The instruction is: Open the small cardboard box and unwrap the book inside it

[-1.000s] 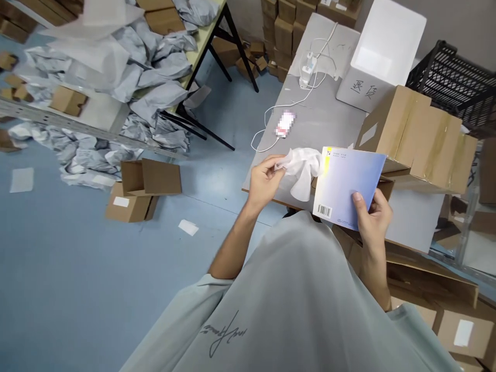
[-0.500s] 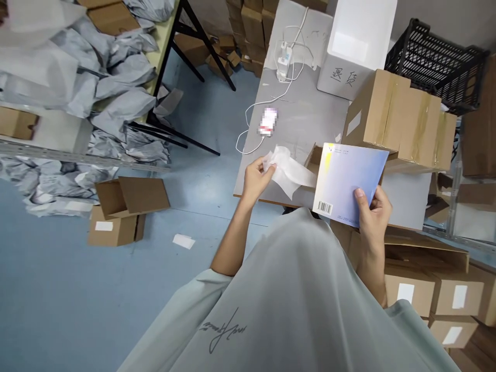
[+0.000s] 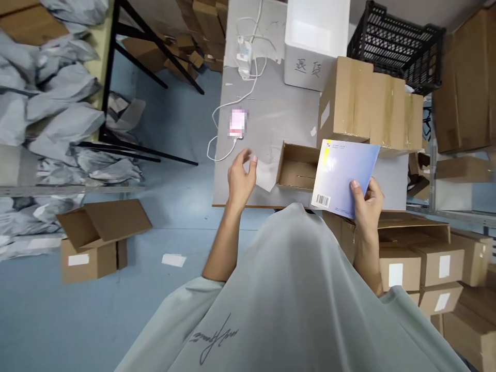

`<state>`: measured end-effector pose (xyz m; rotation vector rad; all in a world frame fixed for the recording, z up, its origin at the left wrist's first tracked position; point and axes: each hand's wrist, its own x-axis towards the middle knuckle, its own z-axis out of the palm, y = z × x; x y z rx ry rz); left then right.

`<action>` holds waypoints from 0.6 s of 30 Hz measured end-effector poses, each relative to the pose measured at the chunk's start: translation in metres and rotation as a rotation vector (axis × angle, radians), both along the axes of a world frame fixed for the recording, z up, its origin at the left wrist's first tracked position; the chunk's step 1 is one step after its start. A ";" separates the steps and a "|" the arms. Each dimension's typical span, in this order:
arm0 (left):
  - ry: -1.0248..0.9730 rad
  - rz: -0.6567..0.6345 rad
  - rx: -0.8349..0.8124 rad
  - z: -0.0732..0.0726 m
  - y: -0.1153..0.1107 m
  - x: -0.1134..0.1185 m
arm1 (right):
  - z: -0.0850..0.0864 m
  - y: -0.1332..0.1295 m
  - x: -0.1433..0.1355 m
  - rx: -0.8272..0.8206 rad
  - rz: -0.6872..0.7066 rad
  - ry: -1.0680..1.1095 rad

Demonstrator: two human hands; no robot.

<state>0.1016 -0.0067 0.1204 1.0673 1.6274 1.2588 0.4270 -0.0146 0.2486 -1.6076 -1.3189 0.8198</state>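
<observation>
My right hand [image 3: 367, 200] grips a thin book [image 3: 344, 173] by its lower right edge, thumb on top. Its back cover faces up, pale blue-violet with a yellow strip and a barcode. With thumb and fingers apart, my left hand [image 3: 242, 174] is over the table's near left side and holds nothing. Just right of it, a translucent white sheet [image 3: 268, 176] lies on the table, partly hidden by that hand. Between the sheet and the book stands an open cardboard box [image 3: 296, 164], its right end covered by the book.
A charging phone [image 3: 237, 123] and a power strip [image 3: 244, 58] lie on the grey table [image 3: 271, 113]. Taped cartons [image 3: 352, 98], a white foam box [image 3: 306, 70] and a black crate [image 3: 403, 46] stand at right. Grey parcels [image 3: 58, 98] fill the left shelves.
My left hand has let go of the white sheet, which now lies on the table. More of the open box shows. The view has shifted right; my right hand still holds the book.
</observation>
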 end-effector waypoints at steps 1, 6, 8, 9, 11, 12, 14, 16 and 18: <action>0.000 0.001 0.017 0.019 0.002 0.014 | -0.001 0.001 0.002 0.023 0.003 -0.029; -0.403 -0.436 -0.181 0.080 0.031 0.073 | -0.007 0.004 0.017 0.243 0.353 -0.249; -0.517 -0.492 -0.264 0.079 0.046 0.081 | -0.014 0.009 0.029 0.320 0.555 -0.366; -0.544 -0.513 -0.288 0.076 0.052 0.082 | -0.018 0.012 0.036 0.339 0.608 -0.429; -0.544 -0.558 -0.300 0.067 0.058 0.084 | -0.029 0.017 0.049 0.351 0.623 -0.532; -0.530 -0.565 -0.285 0.064 0.059 0.086 | -0.035 0.020 0.054 0.356 0.607 -0.559; -0.510 -0.561 -0.248 0.060 0.056 0.091 | -0.045 0.024 0.062 0.367 0.564 -0.582; -0.514 -0.542 -0.231 0.060 0.052 0.098 | -0.053 0.028 0.067 0.375 0.533 -0.581; -0.516 -0.504 -0.219 0.063 0.048 0.105 | -0.057 0.031 0.070 0.386 0.519 -0.567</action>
